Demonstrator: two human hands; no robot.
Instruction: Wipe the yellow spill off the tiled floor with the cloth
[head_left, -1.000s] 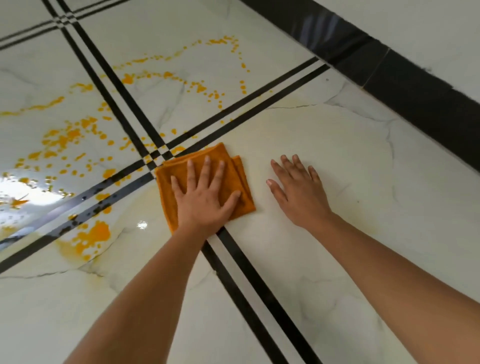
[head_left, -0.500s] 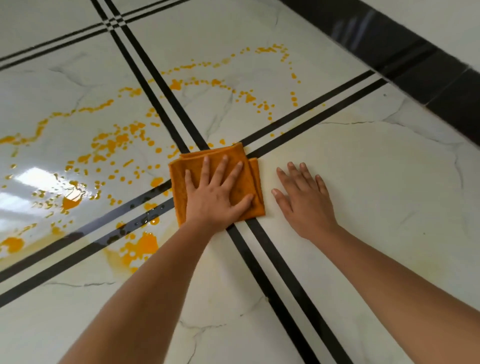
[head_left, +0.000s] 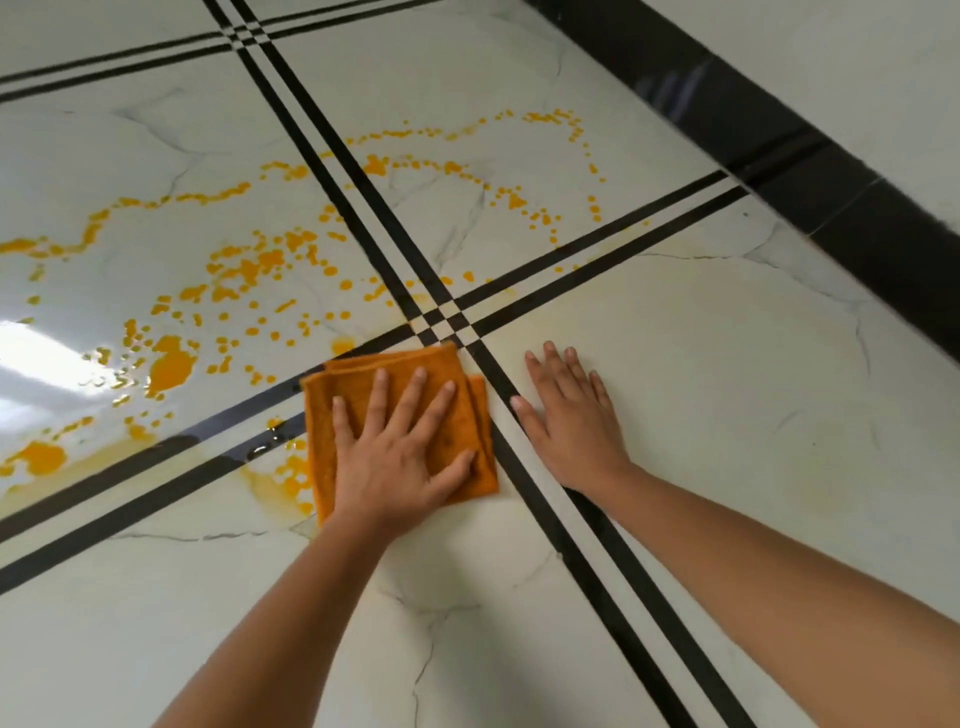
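Note:
A folded orange cloth (head_left: 319, 436) lies flat on the white marble-look tiled floor (head_left: 701, 389), just below and left of the crossing of black inlay lines (head_left: 447, 317). My left hand (head_left: 400, 457) presses down on it with fingers spread. My right hand (head_left: 571, 415) rests flat and empty on the tile to the cloth's right. The yellow spill (head_left: 244, 265) spreads as drops and trails over the tiles to the left and beyond the cloth, with a larger puddle (head_left: 171, 366) at the left and smears (head_left: 283, 478) touching the cloth's left edge.
A black skirting band (head_left: 779, 140) runs diagonally along the white wall (head_left: 857, 52) at the upper right. Double black lines (head_left: 597, 561) divide the floor into large tiles. A bright light reflection (head_left: 36, 353) glares on the wet floor at the left.
My left hand has slid the cloth from right of the line crossing, over it, to its near-left side at the spill's edge. My right hand stays flat on the tile.

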